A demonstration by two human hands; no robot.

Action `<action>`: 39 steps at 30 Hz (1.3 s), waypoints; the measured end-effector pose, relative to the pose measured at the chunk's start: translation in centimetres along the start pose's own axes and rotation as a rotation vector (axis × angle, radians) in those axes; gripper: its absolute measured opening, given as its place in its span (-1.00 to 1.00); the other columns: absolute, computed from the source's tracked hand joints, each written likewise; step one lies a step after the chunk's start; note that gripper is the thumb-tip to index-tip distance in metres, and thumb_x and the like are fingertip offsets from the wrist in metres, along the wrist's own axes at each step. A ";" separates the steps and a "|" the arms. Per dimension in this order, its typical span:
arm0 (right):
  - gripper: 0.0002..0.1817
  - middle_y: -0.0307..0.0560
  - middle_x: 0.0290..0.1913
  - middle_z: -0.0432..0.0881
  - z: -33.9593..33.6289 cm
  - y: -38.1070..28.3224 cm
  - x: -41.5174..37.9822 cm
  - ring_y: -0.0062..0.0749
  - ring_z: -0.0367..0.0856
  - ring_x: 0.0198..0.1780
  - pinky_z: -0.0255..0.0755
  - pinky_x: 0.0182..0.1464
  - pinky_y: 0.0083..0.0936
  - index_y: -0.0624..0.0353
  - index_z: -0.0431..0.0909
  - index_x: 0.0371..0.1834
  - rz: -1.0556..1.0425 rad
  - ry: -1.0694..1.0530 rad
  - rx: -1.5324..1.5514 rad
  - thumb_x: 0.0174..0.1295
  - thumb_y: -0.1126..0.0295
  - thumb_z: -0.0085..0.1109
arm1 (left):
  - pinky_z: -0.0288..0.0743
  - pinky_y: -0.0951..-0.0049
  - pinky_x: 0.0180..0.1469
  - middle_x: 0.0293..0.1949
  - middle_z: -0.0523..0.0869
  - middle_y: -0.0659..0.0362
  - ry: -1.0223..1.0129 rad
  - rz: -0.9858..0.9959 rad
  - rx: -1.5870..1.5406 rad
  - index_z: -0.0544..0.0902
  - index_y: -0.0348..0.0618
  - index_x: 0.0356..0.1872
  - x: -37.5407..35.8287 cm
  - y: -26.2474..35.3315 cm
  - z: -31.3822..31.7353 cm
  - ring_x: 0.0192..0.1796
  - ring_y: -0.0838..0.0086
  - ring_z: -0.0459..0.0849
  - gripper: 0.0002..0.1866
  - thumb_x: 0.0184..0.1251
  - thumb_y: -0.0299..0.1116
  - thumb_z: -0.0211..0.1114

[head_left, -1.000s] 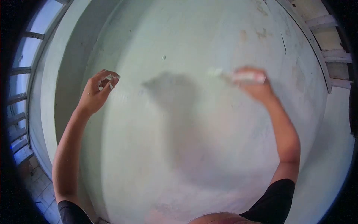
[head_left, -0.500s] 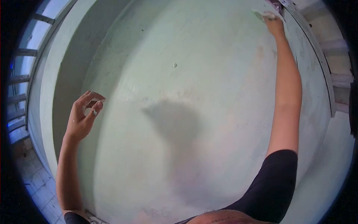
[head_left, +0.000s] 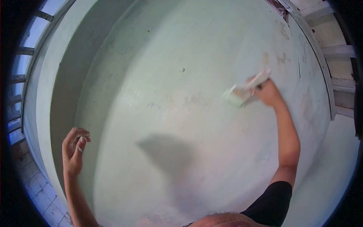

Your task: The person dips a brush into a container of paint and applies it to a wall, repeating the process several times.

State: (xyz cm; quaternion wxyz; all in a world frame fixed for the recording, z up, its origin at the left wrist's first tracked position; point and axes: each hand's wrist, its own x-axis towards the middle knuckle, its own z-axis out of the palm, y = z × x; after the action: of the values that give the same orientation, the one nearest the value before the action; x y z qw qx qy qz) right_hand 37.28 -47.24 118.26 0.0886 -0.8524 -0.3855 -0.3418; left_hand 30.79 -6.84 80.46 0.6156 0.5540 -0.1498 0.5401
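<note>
My right hand (head_left: 267, 92) is closed around the pale handle of a paintbrush (head_left: 239, 94). The brush head points left and its bristles, blurred by motion, carry pale green-white paint close over the wall (head_left: 211, 151). At the left, my left hand (head_left: 73, 153) is raised near the recessed wall edge, its fingers loosely curled and apart from the thumb. White paint smears mark its fingertips and thumb, and nothing shows between them.
A protruding ledge (head_left: 56, 94) runs along the left side, beyond which a barred window (head_left: 22, 79) and floor tiles (head_left: 39, 191) show. A small round bump (head_left: 182, 69) sits mid-wall. At right stand a frame (head_left: 319, 56) and a wall crack (head_left: 299, 69).
My right hand has swept the paintbrush down and left from the upper right corner, its elbow bending. My left hand has dropped lower and slightly left.
</note>
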 end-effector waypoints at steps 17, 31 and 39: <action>-0.53 0.10 -0.18 0.61 -20.4 4.3 20.2 -0.02 0.57 -0.13 0.40 -0.07 -0.32 0.20 0.60 -0.24 -0.126 1.024 -0.866 0.05 -0.02 0.11 | 0.41 0.45 -0.21 -0.30 0.51 0.12 -0.065 -0.102 -0.049 0.53 -0.34 -0.28 -1.9 -2.2 2.9 -0.26 0.43 0.49 -0.73 0.23 -0.27 0.17; -0.74 0.06 -0.28 0.62 -12.7 -1.1 7.0 -0.25 0.58 -0.26 0.39 -0.15 -0.42 0.32 0.53 -0.27 -0.093 0.868 -0.734 0.11 0.32 0.16 | 0.39 0.43 -0.17 -0.31 0.51 0.10 -0.139 -0.118 -0.076 0.51 -0.37 -0.30 -4.5 -2.1 5.4 -0.25 0.43 0.49 -0.62 0.23 -0.14 0.11; -0.65 0.01 -0.18 0.62 -1.9 6.4 -0.3 -0.15 0.61 -0.23 0.47 -0.10 -0.40 0.14 0.48 -0.01 -0.302 0.459 -0.654 0.08 0.42 0.12 | 0.39 0.42 -0.18 -0.33 0.52 0.09 -0.284 -0.134 -0.124 0.51 -0.39 -0.31 -5.9 -4.5 6.8 -0.29 0.42 0.52 -0.63 0.26 -0.16 0.07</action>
State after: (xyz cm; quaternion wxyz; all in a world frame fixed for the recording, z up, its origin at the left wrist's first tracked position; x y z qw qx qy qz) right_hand 40.74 -52.55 120.23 -0.1542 -0.6713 -0.3477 -0.6362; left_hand 35.13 -14.66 75.78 0.6559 0.5942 -0.2311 0.4041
